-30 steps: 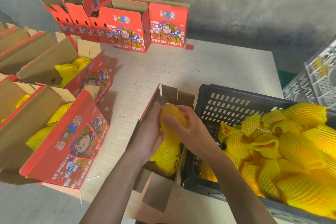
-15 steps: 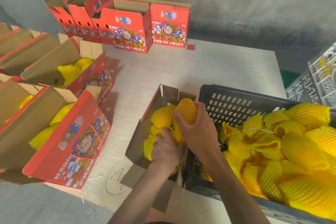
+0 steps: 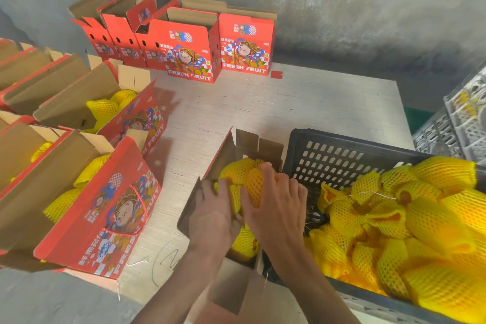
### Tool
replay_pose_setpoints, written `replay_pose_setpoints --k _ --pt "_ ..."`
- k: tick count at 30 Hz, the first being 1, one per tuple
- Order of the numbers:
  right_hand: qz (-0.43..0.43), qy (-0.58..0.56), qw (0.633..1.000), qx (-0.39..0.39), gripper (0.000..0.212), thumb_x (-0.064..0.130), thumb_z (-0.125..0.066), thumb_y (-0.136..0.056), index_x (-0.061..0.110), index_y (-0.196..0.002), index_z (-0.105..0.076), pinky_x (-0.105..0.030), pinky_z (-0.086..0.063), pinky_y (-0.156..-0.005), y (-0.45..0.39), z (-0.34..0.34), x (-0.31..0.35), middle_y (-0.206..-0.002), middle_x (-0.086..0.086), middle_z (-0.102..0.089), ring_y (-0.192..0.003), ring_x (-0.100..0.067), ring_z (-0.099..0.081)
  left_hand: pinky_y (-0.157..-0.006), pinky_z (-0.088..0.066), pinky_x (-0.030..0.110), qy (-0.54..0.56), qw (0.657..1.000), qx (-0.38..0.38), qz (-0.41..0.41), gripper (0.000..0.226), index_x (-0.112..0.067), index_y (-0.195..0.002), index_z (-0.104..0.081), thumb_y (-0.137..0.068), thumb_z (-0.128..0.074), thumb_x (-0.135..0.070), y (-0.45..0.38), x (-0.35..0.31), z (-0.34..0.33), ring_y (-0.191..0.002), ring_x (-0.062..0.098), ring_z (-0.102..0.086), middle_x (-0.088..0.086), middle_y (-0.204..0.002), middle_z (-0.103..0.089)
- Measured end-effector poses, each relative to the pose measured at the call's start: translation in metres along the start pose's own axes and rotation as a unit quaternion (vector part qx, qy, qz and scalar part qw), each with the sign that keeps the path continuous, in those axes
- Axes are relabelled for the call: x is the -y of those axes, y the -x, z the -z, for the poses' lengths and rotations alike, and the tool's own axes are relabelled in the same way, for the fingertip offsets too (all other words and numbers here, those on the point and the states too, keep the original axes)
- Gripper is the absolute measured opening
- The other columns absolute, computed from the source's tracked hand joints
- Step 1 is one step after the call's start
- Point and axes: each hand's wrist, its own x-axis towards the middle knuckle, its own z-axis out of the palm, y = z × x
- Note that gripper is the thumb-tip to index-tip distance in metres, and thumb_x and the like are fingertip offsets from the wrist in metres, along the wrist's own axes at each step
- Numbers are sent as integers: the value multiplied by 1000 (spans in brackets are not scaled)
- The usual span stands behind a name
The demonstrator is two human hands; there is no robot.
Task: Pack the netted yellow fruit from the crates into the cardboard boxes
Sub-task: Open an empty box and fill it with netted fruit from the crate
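At lower centre, our right hand [image 3: 276,208] curled around a netted yellow fruit [image 3: 253,185], long axis pointing up-frame, pressing it into the open cardboard box [image 3: 223,155] while our left hand [image 3: 213,216], fingers tucked inside, steadied fruit beside the black crate [image 3: 342,147].

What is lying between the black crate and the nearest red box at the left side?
In the head view, the open box being packed stands there, against the black crate, both hands on its fruit. Between it and the nearest red box is bare wooden tabletop.
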Motion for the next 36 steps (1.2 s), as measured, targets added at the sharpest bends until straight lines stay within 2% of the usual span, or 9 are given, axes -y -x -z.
replay_pose_setpoints --k 3,8,13,16,20,22,28,31,36 --pt "57 27 998 -10 40 50 -64 -92 23 -119 -52 -38 -47 -72 1 -8 16 -109 -7 -59 -76 -21 -57 -64 -54 36 -31 996 -57 -56 40 -18 -125 -48 -92 -66 -33 -3 8 -5 -114 27 -51 8 -127 -43" --pt "62 137 979 138 62 37 -59 -101 11 -145 -26 -43 -48 -94 -2 -33 23 -143 -23 -39 -114 -36 -59 -63 -61 40 -34 996 -26 -77 63 -25 -148 -34 -93 -62 -39 -5 22 -17 -117 30 -52 10 -145 -34" --pt "80 182 960 197 58 38 -48 -105 7 -150 -28 -46 -41 -106 -3 -35 23 -156 -26 -23 -127 -40 -52 -79 -59 35 -44 995 -5 -84 65 -33 -158 -20 -102 -52 -38 -4 23 -31 -128 28 -45 11 -158 -25" --pt "99 231 943 217 66 32 -50 -105 -2 -155 -24 -50 -33 -118 14 -34 17 -159 -29 -20 -138 -42 -41 -86 -60 39 36 995 -39 -79 64 -22 -159 -25 -104 -49 -44 -1 21 -35 -135 30 -45 12 -166 -17" --pt "118 238 937 224 38 13 -55 -102 4 -138 -43 -41 -49 -90 25 -33 17 -131 -22 -47 -112 -32 -56 -93 -58 41 153 984 -61 -73 64 -23 -153 -25 -102 -54 -48 4 21 -39 -136 27 -48 4 -165 -17" --pt "135 239 930 245 34 14 -61 -99 10 -131 -51 -38 -43 -72 23 -33 15 -115 -15 -52 -100 -27 -55 -94 -56 40 204 975 -57 -68 67 -25 -151 -24 -99 -61 -46 4 25 -40 -133 25 -51 1 -161 -23" --pt "149 240 920 270 35 22 -70 -95 16 -128 -58 -38 -38 -76 24 -36 12 -109 -10 -60 -97 -25 -60 -92 -56 37 247 964 -60 -76 56 -26 -145 -33 -100 -59 -46 5 28 -43 -121 20 -59 -3 -146 -38" --pt "154 199 938 238 28 17 -67 -96 14 -123 -61 -37 -44 -80 25 -28 15 -107 -9 -62 -96 -25 -62 -89 -57 38 196 973 -70 -99 50 -26 -145 -35 -102 -56 -41 5 27 -43 -120 21 -58 -1 -149 -35" --pt "138 -56 988 33 18 23 -53 -100 14 -98 -68 -33 -45 -80 19 7 3 -96 -2 -63 -89 -21 -57 -81 -59 41 170 978 -49 -112 48 -31 -143 -41 -98 -57 -35 5 32 -45 -107 24 -62 0 -146 -31"
